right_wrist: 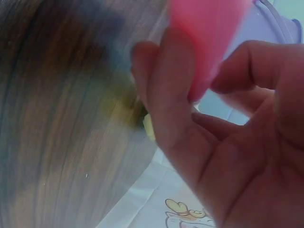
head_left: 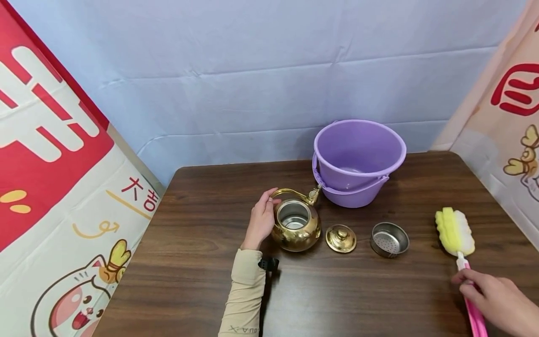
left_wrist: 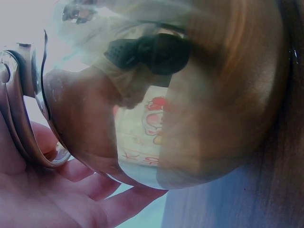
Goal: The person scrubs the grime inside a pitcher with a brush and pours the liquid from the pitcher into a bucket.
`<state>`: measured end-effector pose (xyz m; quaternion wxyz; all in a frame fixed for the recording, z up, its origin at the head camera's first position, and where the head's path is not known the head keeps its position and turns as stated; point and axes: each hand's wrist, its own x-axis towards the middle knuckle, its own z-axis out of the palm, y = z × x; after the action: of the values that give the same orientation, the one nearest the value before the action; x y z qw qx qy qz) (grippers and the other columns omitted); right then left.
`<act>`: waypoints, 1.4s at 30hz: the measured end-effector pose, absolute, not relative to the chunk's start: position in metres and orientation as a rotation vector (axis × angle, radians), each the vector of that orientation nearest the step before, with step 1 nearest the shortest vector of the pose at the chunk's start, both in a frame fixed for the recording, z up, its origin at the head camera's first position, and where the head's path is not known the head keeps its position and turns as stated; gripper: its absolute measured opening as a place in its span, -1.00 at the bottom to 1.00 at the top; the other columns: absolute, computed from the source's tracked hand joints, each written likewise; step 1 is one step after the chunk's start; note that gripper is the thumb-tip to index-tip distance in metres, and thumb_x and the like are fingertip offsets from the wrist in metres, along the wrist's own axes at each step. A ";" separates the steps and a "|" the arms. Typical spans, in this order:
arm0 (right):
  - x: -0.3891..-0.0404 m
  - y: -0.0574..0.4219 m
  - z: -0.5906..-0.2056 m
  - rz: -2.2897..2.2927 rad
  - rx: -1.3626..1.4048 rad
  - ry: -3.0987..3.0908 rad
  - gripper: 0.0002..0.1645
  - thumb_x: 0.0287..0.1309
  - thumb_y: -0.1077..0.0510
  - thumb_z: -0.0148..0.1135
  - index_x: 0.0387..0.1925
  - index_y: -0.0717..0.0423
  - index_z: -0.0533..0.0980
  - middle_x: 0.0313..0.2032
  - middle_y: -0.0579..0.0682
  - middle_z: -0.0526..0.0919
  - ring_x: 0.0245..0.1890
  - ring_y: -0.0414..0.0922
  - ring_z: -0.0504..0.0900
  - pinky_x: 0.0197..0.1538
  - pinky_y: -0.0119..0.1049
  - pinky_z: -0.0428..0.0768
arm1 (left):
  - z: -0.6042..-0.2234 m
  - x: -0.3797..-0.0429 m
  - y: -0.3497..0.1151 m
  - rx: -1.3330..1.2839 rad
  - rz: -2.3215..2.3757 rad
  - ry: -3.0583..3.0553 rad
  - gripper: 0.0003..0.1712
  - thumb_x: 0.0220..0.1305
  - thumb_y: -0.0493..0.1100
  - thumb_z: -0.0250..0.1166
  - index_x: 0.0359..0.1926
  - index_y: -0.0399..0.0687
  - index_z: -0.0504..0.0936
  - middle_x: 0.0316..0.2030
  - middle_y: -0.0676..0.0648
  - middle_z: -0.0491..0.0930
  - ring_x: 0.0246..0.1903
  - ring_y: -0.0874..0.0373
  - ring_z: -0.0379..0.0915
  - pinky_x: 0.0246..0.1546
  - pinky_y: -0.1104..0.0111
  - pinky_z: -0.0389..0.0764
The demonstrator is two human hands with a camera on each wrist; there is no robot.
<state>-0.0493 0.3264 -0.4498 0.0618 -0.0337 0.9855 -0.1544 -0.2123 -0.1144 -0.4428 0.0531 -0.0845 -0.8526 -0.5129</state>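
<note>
A round gold kettle (head_left: pixel 296 236) with its top uncovered stands on the table. My left hand (head_left: pixel 262 217) holds it at its left side, by the folded-down handle (head_left: pixel 290 191). In the left wrist view the fingers (left_wrist: pixel 118 202) curl behind the handle and against the shiny body. At the right, my right hand (head_left: pixel 490 292) pinches the pink handle of a sponge brush (head_left: pixel 455 231), whose yellow and white head points away from me. The right wrist view shows the pink handle (right_wrist: pixel 206 42) between thumb and fingers. The gold lid (head_left: pixel 341 238) lies right of the kettle.
A round metal strainer (head_left: pixel 389 239) with a perforated bottom sits right of the lid. Behind them stands a purple bucket (head_left: pixel 358 185), its handle hanging down in front, near the kettle's spout. The brown wooden table (head_left: pixel 189 262) ends at a pale cloth backdrop (head_left: pixel 236 93).
</note>
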 end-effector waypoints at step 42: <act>-0.065 0.332 -0.412 -1.520 -0.928 3.567 -0.54 0.42 0.14 -0.01 -0.09 0.57 0.55 0.10 -0.46 0.49 0.15 -0.51 0.42 0.26 -0.65 0.25 | -0.447 -0.214 -0.114 -0.285 -1.545 -2.580 -0.55 0.53 -0.21 -0.23 0.29 0.01 0.42 -0.05 -0.18 0.69 0.13 -0.06 0.51 0.16 0.05 0.43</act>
<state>-0.0648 0.3316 -0.4118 -0.4102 -0.2123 0.8160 -0.3477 -0.2139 -0.1142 -0.4470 0.0605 -0.0942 -0.8525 -0.5107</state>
